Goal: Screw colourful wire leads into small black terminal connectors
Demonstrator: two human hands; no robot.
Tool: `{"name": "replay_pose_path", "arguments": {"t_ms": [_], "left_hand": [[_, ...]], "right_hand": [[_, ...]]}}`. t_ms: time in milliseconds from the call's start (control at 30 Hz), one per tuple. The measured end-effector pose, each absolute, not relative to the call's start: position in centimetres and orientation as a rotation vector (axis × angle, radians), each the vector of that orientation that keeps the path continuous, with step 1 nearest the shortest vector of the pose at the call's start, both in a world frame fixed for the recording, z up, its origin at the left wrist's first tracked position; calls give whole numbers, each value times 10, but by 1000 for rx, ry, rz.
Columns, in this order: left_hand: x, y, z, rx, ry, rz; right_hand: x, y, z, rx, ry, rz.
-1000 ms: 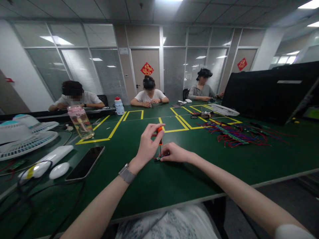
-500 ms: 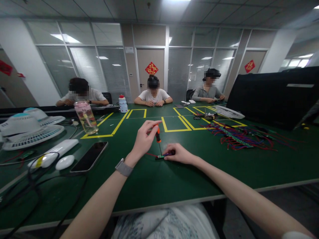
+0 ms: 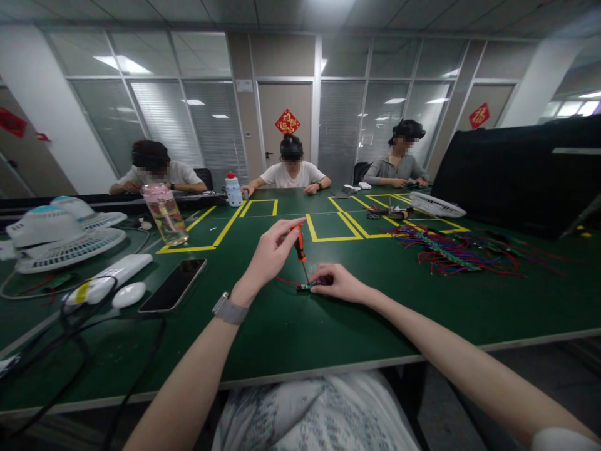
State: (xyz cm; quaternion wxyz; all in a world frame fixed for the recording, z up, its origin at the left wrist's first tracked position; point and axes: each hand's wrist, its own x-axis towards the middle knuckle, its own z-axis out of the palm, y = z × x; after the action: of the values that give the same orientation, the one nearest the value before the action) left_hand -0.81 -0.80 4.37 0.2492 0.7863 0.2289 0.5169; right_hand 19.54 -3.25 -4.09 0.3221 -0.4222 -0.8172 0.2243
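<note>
My left hand point(image 3: 271, 252) pinches the orange and black handle of a small screwdriver point(image 3: 299, 247), held almost upright with its tip down on a small green circuit board point(image 3: 306, 287). That board lies on the green table point(image 3: 328, 326). My right hand point(image 3: 340, 283) rests on the table with fingers curled on the board's right end, pinning it. A thin red wire point(image 3: 286, 282) runs left from the board. A watch point(image 3: 227, 309) sits on my left wrist.
Left of my arm lie a black phone point(image 3: 173, 285), a white mouse point(image 3: 129, 294), white fans point(image 3: 66, 235), cables and a clear bottle point(image 3: 164, 214). A pile of coloured wires point(image 3: 446, 250) and a black case point(image 3: 516, 175) are at right. Three people sit across the table.
The camera has tilted and shifted slightly. My left hand has turned the screwdriver a little on the board; my right hand stays on the board.
</note>
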Motion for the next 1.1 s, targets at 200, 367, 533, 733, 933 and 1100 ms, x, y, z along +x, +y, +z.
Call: {"name": "replay_pose_path", "arguments": {"t_ms": [200, 367, 533, 733, 933, 1100], "left_hand": [[-1, -14, 38, 2039, 609, 1423], [7, -22, 35, 2115, 639, 1557], [12, -22, 32, 2087, 518, 1471], [12, -21, 30, 2100, 630, 1602], [12, -18, 28, 2065, 549, 1533], [13, -17, 25, 2039, 578, 1558]], "right_hand": [[192, -34, -41, -1131, -2136, 566], [189, -36, -40, -1132, -2143, 553], [189, -36, -41, -1137, -2149, 532], [189, -36, -43, -1153, -2150, 510], [188, -37, -43, -1145, -2127, 528], [187, -37, -43, -1160, -2124, 528]]}}
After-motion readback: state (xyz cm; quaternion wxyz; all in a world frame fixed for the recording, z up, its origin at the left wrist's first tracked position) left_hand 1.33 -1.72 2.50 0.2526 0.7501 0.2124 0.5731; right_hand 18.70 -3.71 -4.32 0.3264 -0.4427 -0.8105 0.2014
